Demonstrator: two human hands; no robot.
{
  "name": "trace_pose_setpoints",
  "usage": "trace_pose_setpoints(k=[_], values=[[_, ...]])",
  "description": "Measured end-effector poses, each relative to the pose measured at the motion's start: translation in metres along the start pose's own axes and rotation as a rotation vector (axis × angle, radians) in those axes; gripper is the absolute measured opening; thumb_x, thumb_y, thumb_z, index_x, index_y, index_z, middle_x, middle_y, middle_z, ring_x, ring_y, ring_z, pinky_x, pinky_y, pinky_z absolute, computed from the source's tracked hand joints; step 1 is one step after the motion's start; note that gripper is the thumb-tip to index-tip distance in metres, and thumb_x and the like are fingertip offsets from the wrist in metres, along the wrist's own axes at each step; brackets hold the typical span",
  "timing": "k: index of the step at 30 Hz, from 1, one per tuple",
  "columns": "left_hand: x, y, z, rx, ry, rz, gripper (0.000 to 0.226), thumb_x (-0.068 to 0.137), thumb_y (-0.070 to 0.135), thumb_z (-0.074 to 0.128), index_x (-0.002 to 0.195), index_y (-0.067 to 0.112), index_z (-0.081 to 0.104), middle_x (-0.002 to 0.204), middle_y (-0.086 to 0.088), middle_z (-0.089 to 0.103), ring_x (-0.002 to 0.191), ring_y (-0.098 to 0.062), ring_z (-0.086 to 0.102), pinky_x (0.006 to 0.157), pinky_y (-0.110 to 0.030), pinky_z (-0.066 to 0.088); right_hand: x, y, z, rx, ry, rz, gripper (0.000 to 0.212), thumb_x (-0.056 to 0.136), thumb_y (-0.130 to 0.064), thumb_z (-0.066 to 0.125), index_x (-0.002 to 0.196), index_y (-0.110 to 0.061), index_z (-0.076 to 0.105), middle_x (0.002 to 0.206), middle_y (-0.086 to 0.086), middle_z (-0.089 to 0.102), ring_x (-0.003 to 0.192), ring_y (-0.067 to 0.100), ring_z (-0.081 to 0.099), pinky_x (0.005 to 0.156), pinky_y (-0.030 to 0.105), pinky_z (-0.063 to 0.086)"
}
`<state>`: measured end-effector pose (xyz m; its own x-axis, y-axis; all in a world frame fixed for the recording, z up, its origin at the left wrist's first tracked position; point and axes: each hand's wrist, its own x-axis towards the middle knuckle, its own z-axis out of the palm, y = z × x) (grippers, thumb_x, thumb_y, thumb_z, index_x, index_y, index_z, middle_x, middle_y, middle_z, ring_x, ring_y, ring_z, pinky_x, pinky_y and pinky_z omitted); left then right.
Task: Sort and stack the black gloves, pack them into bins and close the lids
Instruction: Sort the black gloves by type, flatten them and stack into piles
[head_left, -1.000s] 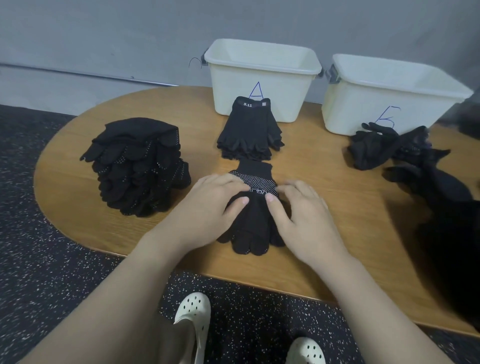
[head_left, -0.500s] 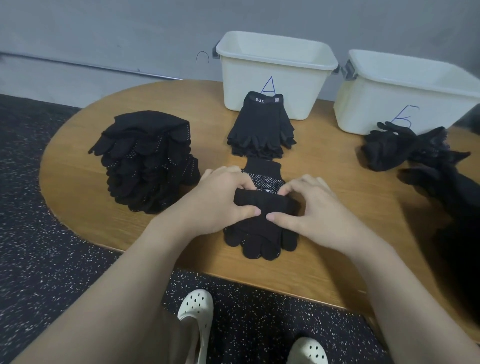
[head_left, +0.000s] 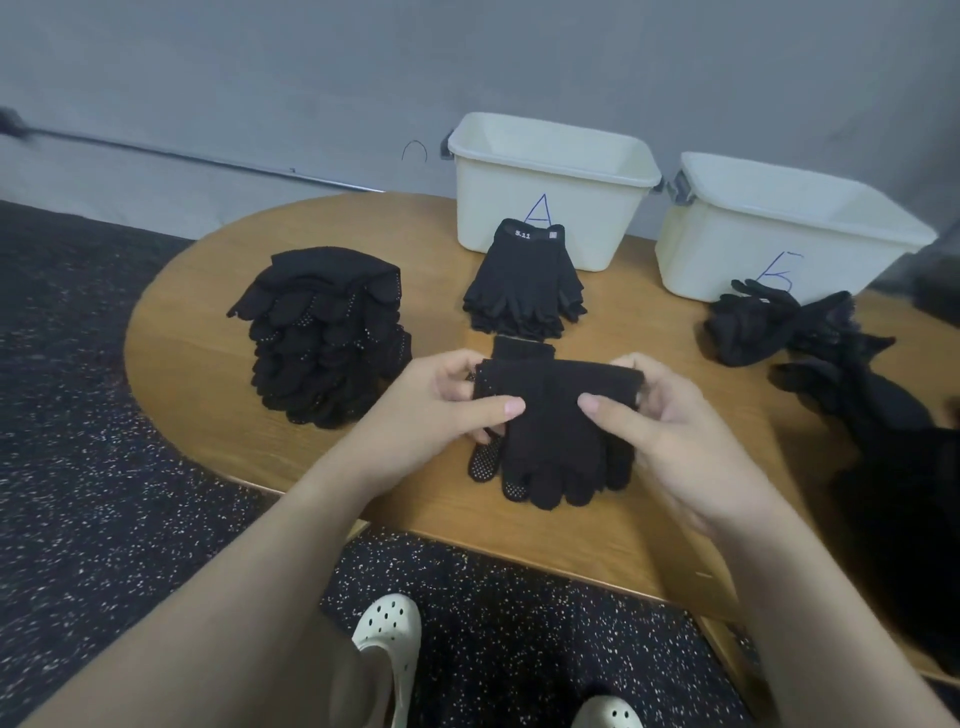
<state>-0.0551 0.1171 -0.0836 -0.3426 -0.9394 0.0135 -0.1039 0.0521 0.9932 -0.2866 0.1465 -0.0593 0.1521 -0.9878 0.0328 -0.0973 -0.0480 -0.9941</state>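
Both hands, left (head_left: 447, 410) and right (head_left: 660, 426), pinched a dotted glove (head_left: 550, 431) above the tabletop's (head_left: 208, 364) near edge, mid-sort; next, likely laying it on the dotted stack (head_left: 327, 332) leftward.

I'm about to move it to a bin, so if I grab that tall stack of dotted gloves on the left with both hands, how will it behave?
Probably floppy: the tall stack of dotted gloves is soft knit, with fingers drooping at its edges. It looks uneven and seems to lean, so layers may slide or topple unless squeezed from both sides. The grip dots should curb slipping a little.
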Motion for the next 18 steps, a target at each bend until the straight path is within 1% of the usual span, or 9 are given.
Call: trace_pose_setpoints(k=[2, 3, 5, 7, 9, 11, 13, 16, 18], values=[[-0.008, 0.006, 0.013, -0.125, 0.022, -0.007, 0.024, 0.097, 0.013, 0.069, 0.121, 0.011, 0.071, 0.110, -0.006, 0.079, 0.105, -0.025, 0.074, 0.095, -0.042, 0.059, -0.006, -0.008, 0.006, 0.128, 0.094, 0.014, 0.018, 0.085, -0.020, 0.070, 0.095, -0.010, 0.060, 0.095, 0.009, 0.072, 0.090, 0.024, 0.068, 0.074, 0.035, 0.054], [-0.013, 0.010, 0.019, -0.181, 0.036, -0.004, 0.024, 0.098, 0.013, 0.067, 0.121, 0.010, 0.072, 0.113, -0.005, 0.078, 0.108, -0.024, 0.074, 0.094, -0.039, 0.059, -0.010, -0.013, 0.010, 0.166, 0.123, 0.021, 0.018, 0.087, -0.018, 0.069, 0.099, -0.008, 0.061, 0.098, 0.010, 0.074, 0.092, 0.024, 0.070, 0.076, 0.034, 0.057], [-0.020, 0.020, 0.026, -0.217, 0.092, 0.032, 0.020, 0.098, 0.011, 0.068, 0.116, 0.009, 0.075, 0.111, -0.004, 0.079, 0.105, -0.021, 0.075, 0.087, -0.034, 0.060, -0.018, -0.023, 0.017, 0.182, 0.156, 0.033, 0.018, 0.091, -0.015, 0.067, 0.106, -0.007, 0.063, 0.103, 0.010, 0.077, 0.096, 0.022, 0.074, 0.080, 0.035, 0.059], [-0.025, 0.031, 0.021, -0.169, 0.160, 0.087, 0.014, 0.096, 0.009, 0.071, 0.108, 0.009, 0.077, 0.104, -0.004, 0.080, 0.100, -0.020, 0.076, 0.085, -0.035, 0.060, -0.026, -0.031, 0.026, 0.178, 0.164, 0.060, 0.021, 0.092, -0.016, 0.066, 0.113, -0.010, 0.066, 0.106, 0.008, 0.078, 0.100, 0.022, 0.075, 0.084, 0.040, 0.060], [-0.033, 0.046, 0.009, -0.097, 0.183, 0.124, 0.010, 0.095, 0.009, 0.071, 0.103, 0.009, 0.078, 0.100, -0.002, 0.080, 0.097, -0.019, 0.076, 0.084, -0.036, 0.061, -0.031, -0.038, 0.036, 0.185, 0.145, 0.108, 0.029, 0.092, -0.015, 0.069, 0.121, -0.015, 0.065, 0.110, 0.006, 0.077, 0.101, 0.021, 0.075, 0.083, 0.043, 0.061], [-0.041, 0.060, -0.008, -0.032, 0.201, 0.134, 0.011, 0.096, 0.011, 0.071, 0.103, 0.010, 0.078, 0.100, 0.000, 0.080, 0.096, -0.018, 0.076, 0.086, -0.039, 0.061, -0.030, -0.046, 0.052, 0.208, 0.066, 0.130, 0.043, 0.088, -0.011, 0.073, 0.128, -0.019, 0.061, 0.117, 0.004, 0.076, 0.106, 0.022, 0.074, 0.084, 0.045, 0.060], [-0.050, 0.076, -0.029, 0.024, 0.232, 0.141, 0.010, 0.096, 0.013, 0.070, 0.103, 0.012, 0.078, 0.098, 0.001, 0.080, 0.095, -0.016, 0.076, 0.086, -0.039, 0.061, -0.023, -0.057, 0.072, 0.256, 0.001, 0.122, 0.051, 0.088, -0.003, 0.072, 0.134, -0.021, 0.058, 0.122, 0.005, 0.075, 0.112, 0.025, 0.072, 0.093, 0.049, 0.057], [-0.056, 0.094, -0.068, 0.119, 0.282, 0.126, 0.010, 0.097, 0.014, 0.070, 0.102, 0.014, 0.078, 0.095, 0.003, 0.080, 0.090, -0.012, 0.077, 0.080, -0.030, 0.060, -0.002, -0.072, 0.104, 0.254, 0.005, 0.096, 0.047, 0.092, 0.000, 0.069, 0.132, -0.022, 0.058, 0.117, 0.003, 0.076, 0.110, 0.026, 0.073, 0.097, 0.053, 0.055], [-0.057, 0.103, -0.092, 0.106, 0.326, 0.101, 0.011, 0.097, 0.016, 0.070, 0.105, 0.016, 0.077, 0.095, 0.005, 0.080, 0.090, -0.011, 0.077, 0.076, -0.027, 0.060, 0.017, -0.080, 0.125, 0.222, 0.012, 0.087, 0.042, 0.094, -0.002, 0.070, 0.129, -0.022, 0.058, 0.113, 0.000, 0.078, 0.107, 0.022, 0.074, 0.094, 0.049, 0.057]])
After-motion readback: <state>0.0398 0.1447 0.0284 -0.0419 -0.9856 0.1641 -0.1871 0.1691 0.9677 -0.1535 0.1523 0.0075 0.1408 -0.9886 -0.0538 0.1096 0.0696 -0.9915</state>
